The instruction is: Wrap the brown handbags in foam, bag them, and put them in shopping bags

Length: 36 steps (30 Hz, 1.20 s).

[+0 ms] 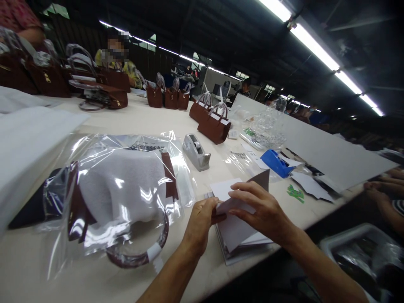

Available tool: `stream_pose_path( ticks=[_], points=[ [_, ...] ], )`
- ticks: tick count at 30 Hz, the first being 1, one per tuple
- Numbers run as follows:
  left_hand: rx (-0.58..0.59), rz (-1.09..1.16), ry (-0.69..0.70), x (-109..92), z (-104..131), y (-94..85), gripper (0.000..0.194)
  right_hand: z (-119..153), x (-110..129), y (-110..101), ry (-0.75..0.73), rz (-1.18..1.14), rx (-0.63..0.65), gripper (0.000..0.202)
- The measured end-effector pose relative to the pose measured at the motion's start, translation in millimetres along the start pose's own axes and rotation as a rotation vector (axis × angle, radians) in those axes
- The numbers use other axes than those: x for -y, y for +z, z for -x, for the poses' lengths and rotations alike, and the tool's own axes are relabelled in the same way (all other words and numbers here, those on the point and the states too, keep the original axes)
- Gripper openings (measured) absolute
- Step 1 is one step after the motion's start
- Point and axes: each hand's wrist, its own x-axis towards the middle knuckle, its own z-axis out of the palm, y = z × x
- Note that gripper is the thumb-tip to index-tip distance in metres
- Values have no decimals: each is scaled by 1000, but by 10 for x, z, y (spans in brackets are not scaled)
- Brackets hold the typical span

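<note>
My left hand (pixel 202 219) pinches the edge of a folded grey-white card (pixel 235 229), thumb on top. My right hand (pixel 257 206) is at the card's other side, its fingers curved and spread apart over the upper part. The card stands tilted over a stack of white and grey sheets (pixel 232 259) near the table's front edge. To the left lies a clear plastic bag (pixel 186 185) around a brown handbag whose middle is covered by white wrapping (pixel 123 185). One wrapped handle (pixel 132 259) curves toward the front.
A grey tape dispenser (pixel 197 153) and a blue one (pixel 276 163) stand beyond my hands. Brown handbags (pixel 214 126) line the far side. Green strips (pixel 296 193) lie at right. A plastic bin (pixel 362 244) is below the table edge. Other people are around.
</note>
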Motion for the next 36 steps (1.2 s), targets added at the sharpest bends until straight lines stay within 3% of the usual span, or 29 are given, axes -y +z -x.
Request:
stream_pose_path(
  ticks=[5, 8, 10, 12, 15, 17, 19, 23, 27, 36],
  points=[
    [143, -39, 3, 3, 37, 20, 38, -126, -201, -2, 147, -146, -102, 21],
    [238, -226, -3, 175, 44, -17, 33, -297, -390, -10, 300, -255, -102, 24],
    [208, -289, -47, 317, 31, -52, 33, -359, -461, 14, 370, -325, -83, 29],
    [124, -245, -91, 400, 8, -84, 36, -318, -445, 39, 360, -372, 3, 43],
    [29, -172, -155, 359, -38, -140, 34, -37, -298, 34, 259, -320, 282, 71],
    [9, -178, -207, 281, -73, -189, 30, 233, -196, 23, 242, -288, 494, 75],
    [16, -195, -256, 239, -106, -236, 27, 487, -139, 52, 276, -299, 603, 67],
    [18, -251, -324, 316, -133, -303, 23, 795, -150, 277, 311, -338, 580, 53],
    [-23, -318, -360, 423, -126, -360, 22, 878, -222, 485, 281, -373, 519, 50],
    [17, -272, -353, 405, -123, -313, 30, 908, -334, 429, 364, -614, 523, 39]
  ],
)
